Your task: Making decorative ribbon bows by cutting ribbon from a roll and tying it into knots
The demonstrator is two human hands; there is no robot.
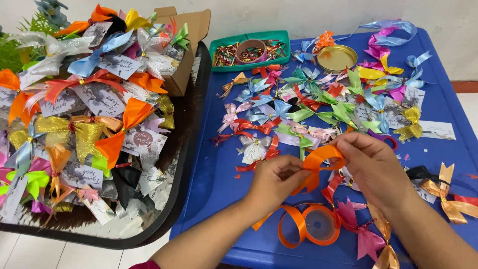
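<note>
An orange ribbon (318, 164) is bent into a loop above the blue surface (448, 107), pinched between both hands — the left hand (275, 180) closes its grip on the lower fold, the right hand (374, 167) closes its grip on the top of the loop. Just below lies an orange ribbon spool (313, 224). Finished bows (308, 109) lie scattered beyond, near a green tray (249, 50) and a gold lid (337, 58) — a black tray (191, 129) piled with tagged bows sits to the left.

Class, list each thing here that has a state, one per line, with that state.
orange ribbon: looped, pinched by both hands
left hand: closed on ribbon
right hand: closed on ribbon
ribbon spool: partly unwound
gold tin lid: lying upturned
cardboard box: open
</note>
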